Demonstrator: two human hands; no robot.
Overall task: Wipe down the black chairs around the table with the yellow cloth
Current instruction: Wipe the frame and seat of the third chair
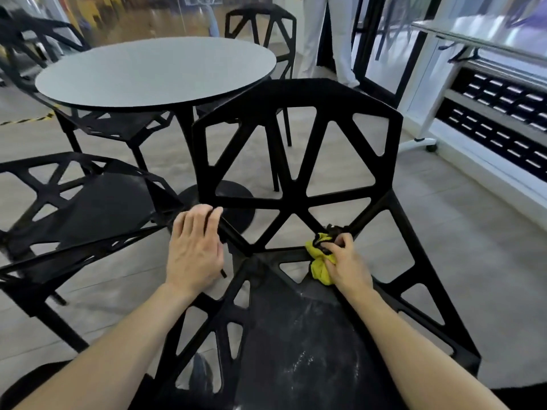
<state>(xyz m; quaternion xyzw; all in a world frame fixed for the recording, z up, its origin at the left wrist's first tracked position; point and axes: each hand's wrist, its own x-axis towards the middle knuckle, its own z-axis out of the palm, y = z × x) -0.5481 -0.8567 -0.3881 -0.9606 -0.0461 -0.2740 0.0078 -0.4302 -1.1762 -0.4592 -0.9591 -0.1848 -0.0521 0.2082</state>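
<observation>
Directly below the camera stands a black chair (296, 179) with an open lattice back, its dark seat streaked with pale smears. At the seam where backrest meets seat, the right hand (346, 261) clutches a bunched yellow cloth (319, 263) and presses it against the frame. The left hand (195, 247) lies with fingers extended over the chair's left edge bar, gripping nothing. Beyond the backrest is a round grey tabletop (157, 71), with a second black chair (88, 202) to the left and another chair (260, 28) behind it.
</observation>
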